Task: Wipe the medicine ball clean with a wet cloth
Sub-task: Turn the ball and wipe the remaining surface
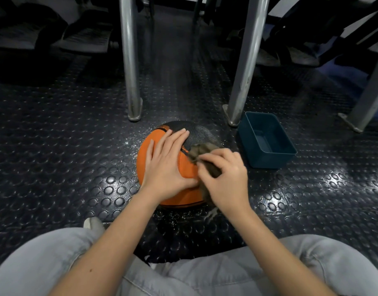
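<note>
An orange and dark grey medicine ball [185,167] rests on the studded black floor in front of my knees. My left hand [165,165] lies flat on its top left side with the fingers spread, holding nothing. My right hand [225,178] is closed on a crumpled grey-brown cloth [199,151], pressed against the ball's right side. Part of the cloth hangs below my right wrist; most of the ball's right half is hidden by hand and cloth.
A dark teal plastic tub [267,139] stands just right of the ball. Two metal frame legs [131,60] [244,67] rise right behind the ball, another [367,99] at far right. Water droplets speckle the floor [77,167] around the ball. Gym equipment lies farther back.
</note>
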A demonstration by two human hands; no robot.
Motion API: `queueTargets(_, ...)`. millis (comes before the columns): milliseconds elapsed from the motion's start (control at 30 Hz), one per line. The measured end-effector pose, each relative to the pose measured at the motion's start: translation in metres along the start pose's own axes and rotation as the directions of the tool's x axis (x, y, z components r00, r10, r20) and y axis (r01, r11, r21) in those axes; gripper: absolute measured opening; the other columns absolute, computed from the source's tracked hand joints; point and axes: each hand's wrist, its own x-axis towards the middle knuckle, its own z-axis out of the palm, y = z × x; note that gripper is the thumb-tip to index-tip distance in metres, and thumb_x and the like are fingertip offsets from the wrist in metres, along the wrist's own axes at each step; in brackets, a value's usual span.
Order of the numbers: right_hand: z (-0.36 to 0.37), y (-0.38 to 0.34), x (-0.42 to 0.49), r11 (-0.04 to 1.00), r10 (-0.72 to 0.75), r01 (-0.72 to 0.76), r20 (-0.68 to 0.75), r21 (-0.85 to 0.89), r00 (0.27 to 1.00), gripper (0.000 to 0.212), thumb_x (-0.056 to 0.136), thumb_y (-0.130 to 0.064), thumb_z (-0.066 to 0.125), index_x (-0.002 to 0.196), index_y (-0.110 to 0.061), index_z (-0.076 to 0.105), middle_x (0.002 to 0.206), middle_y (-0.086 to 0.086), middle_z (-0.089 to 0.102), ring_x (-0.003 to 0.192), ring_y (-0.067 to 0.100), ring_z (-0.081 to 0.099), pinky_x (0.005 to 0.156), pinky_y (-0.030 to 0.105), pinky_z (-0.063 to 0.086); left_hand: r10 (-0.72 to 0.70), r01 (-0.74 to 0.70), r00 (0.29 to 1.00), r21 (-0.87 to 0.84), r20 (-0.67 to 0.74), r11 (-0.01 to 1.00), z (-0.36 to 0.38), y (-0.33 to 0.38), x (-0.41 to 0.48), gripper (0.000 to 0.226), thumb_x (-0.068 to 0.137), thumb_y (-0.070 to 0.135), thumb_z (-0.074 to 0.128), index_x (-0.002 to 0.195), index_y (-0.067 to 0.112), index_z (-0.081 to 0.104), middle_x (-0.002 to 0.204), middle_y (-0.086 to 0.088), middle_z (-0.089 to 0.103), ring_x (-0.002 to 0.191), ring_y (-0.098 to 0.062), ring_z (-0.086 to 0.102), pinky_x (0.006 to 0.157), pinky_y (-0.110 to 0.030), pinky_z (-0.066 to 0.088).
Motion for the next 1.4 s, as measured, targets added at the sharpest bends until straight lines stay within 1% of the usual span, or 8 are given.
queueTargets(67,0.0,0.002,0.003,0.999,-0.046,0.046,0.022,-0.001,0.999,0.017,0.078,-0.024,0.064,0.085,-0.013,0.075,0.086,0.0,0.065,0.08,0.016,0.05,0.076,0.016,0.037,0.004,-0.004,1.0,0.001,0.017,1.0,0.0,0.0,-0.001,0.111,0.047,0.074,0.047,0.146,0.031,0.025,0.145,0.026,0.02,0.14,-0.002,0.006,0.11,-0.022,-0.014)
queueTargets(267,-0.007,0.03,0.024,0.945,0.319,-0.317,-0.009,0.082,0.948,0.013,0.083,-0.015,0.068,0.094,-0.016,0.074,0.089,-0.009,0.063,0.094,0.02,0.059,0.081,0.02,0.038,0.036,-0.037,0.999,0.037,0.03,0.999,0.001,0.004,-0.001,0.114,0.048,0.081,0.045,0.148,0.032,0.02,0.152,0.02,0.019,0.14,0.0,0.001,0.105,-0.019,-0.023)
queueTargets(467,0.001,0.002,-0.001,0.997,-0.066,0.066,0.008,-0.027,0.998,0.016,0.079,-0.023,0.064,0.086,-0.012,0.075,0.087,-0.001,0.064,0.081,0.015,0.049,0.075,0.015,0.036,0.01,-0.01,1.0,0.014,0.008,1.0,0.001,0.0,-0.002,0.109,0.049,0.072,0.046,0.147,0.029,0.026,0.149,0.021,0.023,0.14,-0.003,0.006,0.111,-0.026,-0.012)
queueTargets(667,-0.006,0.027,0.017,0.938,0.329,-0.324,-0.027,0.119,0.944,0.012,0.082,-0.015,0.069,0.092,-0.017,0.074,0.088,-0.008,0.063,0.094,0.021,0.059,0.085,0.027,0.043,0.039,-0.039,0.999,0.03,0.013,0.999,0.003,0.004,0.0,0.114,0.048,0.08,0.045,0.148,0.031,0.022,0.152,0.02,0.021,0.14,-0.001,0.003,0.105,-0.019,-0.023)
queueTargets(867,-0.005,0.008,0.0,0.998,0.059,-0.059,0.016,0.031,0.998,0.013,0.076,-0.019,0.068,0.087,-0.015,0.074,0.087,-0.003,0.064,0.083,0.013,0.052,0.078,0.018,0.039,0.024,-0.024,1.0,-0.004,-0.019,1.0,0.002,-0.003,-0.004,0.11,0.049,0.077,0.049,0.146,0.03,0.027,0.144,0.025,0.022,0.14,-0.002,0.007,0.11,-0.024,-0.013)
queueTargets(1100,-0.005,0.035,0.018,0.876,0.451,-0.446,0.012,0.184,0.892,0.014,0.082,-0.014,0.068,0.094,-0.018,0.073,0.088,-0.008,0.065,0.093,0.013,0.062,0.087,0.023,0.045,0.068,-0.071,0.997,-0.063,-0.047,0.995,0.002,-0.003,-0.004,0.097,0.051,0.074,0.05,0.14,0.038,0.031,0.138,0.033,0.022,0.135,0.004,0.011,0.111,-0.024,-0.009)
queueTargets(1267,-0.008,0.027,0.006,0.927,0.338,-0.336,0.017,0.165,0.941,0.015,0.08,-0.013,0.069,0.086,-0.027,0.07,0.086,-0.014,0.062,0.093,0.016,0.059,0.085,0.022,0.042,-0.235,0.132,0.96,-0.494,-0.152,0.859,-0.014,-0.01,0.024,0.028,0.08,0.036,0.054,0.108,0.04,0.056,0.113,0.025,0.051,0.118,-0.01,0.04,0.098,-0.021,0.027)
queueTargets(1400,-0.002,0.009,-0.006,1.0,0.002,-0.002,-0.013,-0.015,1.0,0.011,0.077,-0.018,0.066,0.085,-0.015,0.074,0.086,-0.005,0.064,0.079,0.02,0.052,0.072,0.017,0.039,-0.268,0.237,0.951,-0.19,-0.153,0.953,-0.007,-0.012,0.035,0.032,0.099,0.028,0.042,0.127,0.024,0.055,0.135,0.008,0.05,0.128,-0.016,0.039,0.108,-0.034,0.026)
